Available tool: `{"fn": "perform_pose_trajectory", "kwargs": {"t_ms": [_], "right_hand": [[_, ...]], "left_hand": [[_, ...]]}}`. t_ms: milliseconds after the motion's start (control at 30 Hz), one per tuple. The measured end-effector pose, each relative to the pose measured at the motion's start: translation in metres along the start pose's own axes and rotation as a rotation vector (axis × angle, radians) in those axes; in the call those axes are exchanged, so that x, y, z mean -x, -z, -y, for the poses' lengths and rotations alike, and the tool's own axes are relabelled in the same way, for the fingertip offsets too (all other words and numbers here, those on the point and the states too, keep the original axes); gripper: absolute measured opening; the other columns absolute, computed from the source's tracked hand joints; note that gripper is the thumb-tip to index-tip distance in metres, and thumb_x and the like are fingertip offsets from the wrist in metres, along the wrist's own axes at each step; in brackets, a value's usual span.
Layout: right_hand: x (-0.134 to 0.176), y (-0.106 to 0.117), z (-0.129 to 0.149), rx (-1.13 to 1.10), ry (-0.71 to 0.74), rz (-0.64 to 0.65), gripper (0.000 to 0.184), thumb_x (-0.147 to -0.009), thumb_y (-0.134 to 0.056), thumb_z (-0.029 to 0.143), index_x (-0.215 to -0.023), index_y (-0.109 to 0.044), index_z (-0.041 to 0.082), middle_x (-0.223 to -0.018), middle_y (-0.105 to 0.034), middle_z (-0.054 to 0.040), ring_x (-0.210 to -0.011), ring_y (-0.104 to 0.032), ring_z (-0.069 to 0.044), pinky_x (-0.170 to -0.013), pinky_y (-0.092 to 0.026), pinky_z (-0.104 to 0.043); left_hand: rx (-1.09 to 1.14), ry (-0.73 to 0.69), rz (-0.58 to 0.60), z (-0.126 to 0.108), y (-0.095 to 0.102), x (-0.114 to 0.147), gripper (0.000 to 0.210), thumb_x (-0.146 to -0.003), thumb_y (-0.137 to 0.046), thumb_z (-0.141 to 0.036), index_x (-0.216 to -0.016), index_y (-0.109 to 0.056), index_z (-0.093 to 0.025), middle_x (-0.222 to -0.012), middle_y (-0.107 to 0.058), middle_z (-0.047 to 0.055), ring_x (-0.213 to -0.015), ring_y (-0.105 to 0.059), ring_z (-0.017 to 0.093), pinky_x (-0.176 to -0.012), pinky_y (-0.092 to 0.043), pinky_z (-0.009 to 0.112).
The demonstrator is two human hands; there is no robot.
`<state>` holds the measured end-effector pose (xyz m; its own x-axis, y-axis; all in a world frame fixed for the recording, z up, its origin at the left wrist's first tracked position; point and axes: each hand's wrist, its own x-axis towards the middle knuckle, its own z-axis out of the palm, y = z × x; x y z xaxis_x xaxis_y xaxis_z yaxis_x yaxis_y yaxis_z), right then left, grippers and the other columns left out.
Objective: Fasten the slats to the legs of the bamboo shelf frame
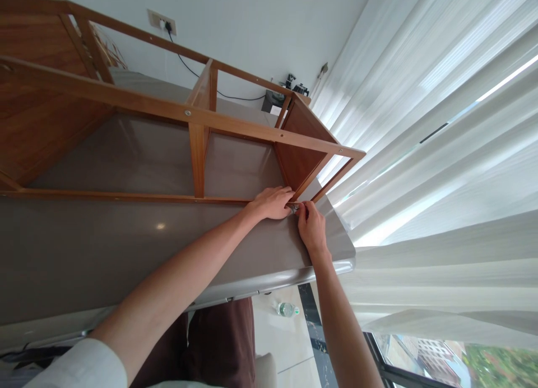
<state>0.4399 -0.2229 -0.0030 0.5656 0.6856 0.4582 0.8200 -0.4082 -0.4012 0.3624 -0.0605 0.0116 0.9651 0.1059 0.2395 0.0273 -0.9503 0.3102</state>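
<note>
A brown wooden shelf frame [235, 121] lies on its side on the grey table [235, 236], with panels across it and screw holes along its rails. My left hand [273, 202] is closed over the near lower rail, close to its right end. The fingers lie over the wood and the thumb is in front. Just right of it, my right hand [311, 222] pinches a small metal tool [293, 208], which looks like a hex key, against the rail's end. My fingers partly hide the tool's tip.
White curtains [420, 152] hang close beyond the table's right end. A cable runs from a wall socket [162, 22] behind the shelf to dark items [275, 101] at the back. A plastic bottle [287, 309] is on the floor below the table's rounded front edge.
</note>
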Motion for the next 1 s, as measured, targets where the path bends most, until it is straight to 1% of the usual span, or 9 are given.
{"fn": "perform_pose_trajectory", "kwargs": {"t_ms": [200, 333, 533, 633, 800, 1000], "right_hand": [[0.001, 0.0, 0.003, 0.022, 0.024, 0.001, 0.029, -0.104, -0.033, 0.037, -0.092, -0.055, 0.023, -0.082, -0.066, -0.0027, -0.075, -0.059, -0.018, -0.07, -0.038, -0.029], [0.001, 0.001, 0.003, 0.03, 0.027, 0.004, 0.028, -0.104, -0.032, 0.034, -0.092, -0.055, 0.023, -0.082, -0.065, -0.0028, -0.076, -0.06, -0.019, -0.07, -0.038, -0.029], [0.001, 0.001, 0.004, 0.028, 0.032, 0.024, 0.028, -0.103, -0.034, 0.035, -0.092, -0.056, 0.023, -0.086, -0.066, -0.0039, -0.08, -0.06, -0.019, -0.072, -0.039, -0.029], [0.0, 0.001, 0.003, 0.012, 0.002, 0.011, 0.027, -0.103, -0.034, 0.036, -0.094, -0.057, 0.023, -0.085, -0.069, -0.0027, -0.079, -0.062, -0.019, -0.071, -0.04, -0.029], [-0.001, 0.003, 0.001, -0.017, -0.045, -0.004, 0.029, -0.103, -0.035, 0.039, -0.091, -0.057, 0.023, -0.083, -0.072, -0.0019, -0.075, -0.065, -0.019, -0.069, -0.041, -0.029], [-0.006, 0.004, -0.007, -0.197, -0.229, 0.024, 0.04, -0.098, -0.039, 0.052, -0.087, -0.062, 0.021, -0.082, -0.075, -0.0052, -0.07, -0.067, -0.02, -0.067, -0.047, -0.03]], "left_hand": [[0.01, 0.005, 0.005, 0.0, 0.0, 0.0, 0.026, -0.087, -0.048, -0.025, -0.111, -0.058, -0.022, -0.125, -0.061, 0.008, -0.113, -0.061, 0.025, -0.089, -0.053, 0.037], [0.018, 0.008, 0.006, -0.001, 0.001, 0.0, 0.027, -0.086, -0.049, -0.024, -0.111, -0.058, -0.022, -0.125, -0.062, 0.007, -0.112, -0.062, 0.025, -0.089, -0.053, 0.037], [0.032, 0.014, 0.0, -0.001, 0.0, 0.001, 0.029, -0.087, -0.05, -0.029, -0.114, -0.057, -0.022, -0.126, -0.061, 0.008, -0.115, -0.06, 0.026, -0.091, -0.052, 0.037], [0.036, 0.022, -0.001, -0.001, -0.001, 0.001, 0.029, -0.087, -0.05, -0.027, -0.114, -0.058, -0.022, -0.125, -0.062, 0.007, -0.114, -0.061, 0.025, -0.091, -0.052, 0.036], [0.038, 0.015, -0.006, 0.0, -0.001, 0.001, 0.03, -0.086, -0.049, -0.026, -0.114, -0.058, -0.022, -0.125, -0.062, 0.007, -0.112, -0.062, 0.025, -0.089, -0.053, 0.037], [0.041, 0.009, -0.015, 0.0, 0.0, 0.001, 0.03, -0.086, -0.049, -0.025, -0.114, -0.058, -0.022, -0.125, -0.063, 0.007, -0.114, -0.061, 0.026, -0.09, -0.053, 0.037]]}}
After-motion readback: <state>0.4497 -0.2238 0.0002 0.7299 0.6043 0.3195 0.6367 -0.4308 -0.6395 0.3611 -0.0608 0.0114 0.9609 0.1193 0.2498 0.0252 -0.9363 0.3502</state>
